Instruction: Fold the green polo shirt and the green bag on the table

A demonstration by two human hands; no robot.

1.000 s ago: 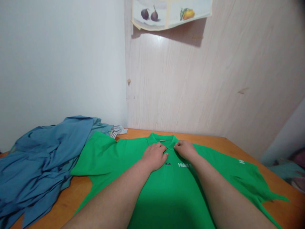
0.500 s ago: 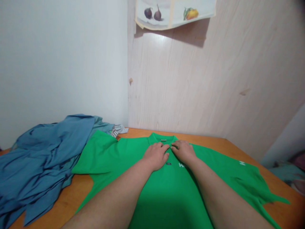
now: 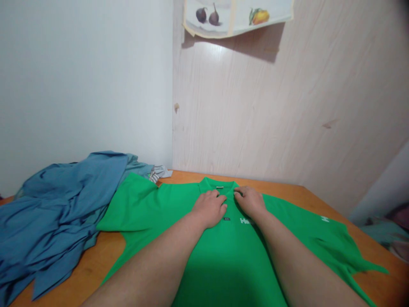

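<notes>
A green polo shirt (image 3: 223, 256) lies spread face up, its collar at the far end and its sleeves out to both sides. My left hand (image 3: 209, 209) rests flat on the chest beside the button placket, fingers a little apart. At the right side of the collar (image 3: 230, 186), my right hand (image 3: 251, 201) has thumb and fingertips together on the collar edge. White lettering (image 3: 245, 221) on the chest is partly covered by my right hand. A small dark label (image 3: 226, 219) shows below my left thumb.
A heap of blue clothing (image 3: 64, 204) lies on the left of the orange-brown table (image 3: 86, 268), touching the shirt's left sleeve. A pale wall panel (image 3: 249, 119) rises behind the table, with a fruit picture (image 3: 239, 19) on it. More fabric (image 3: 383, 230) is beyond the right edge.
My right hand has shifted slightly right and up, away from my left hand, to the collar's right edge. More of the white lettering shows. My left hand stays almost in place.
</notes>
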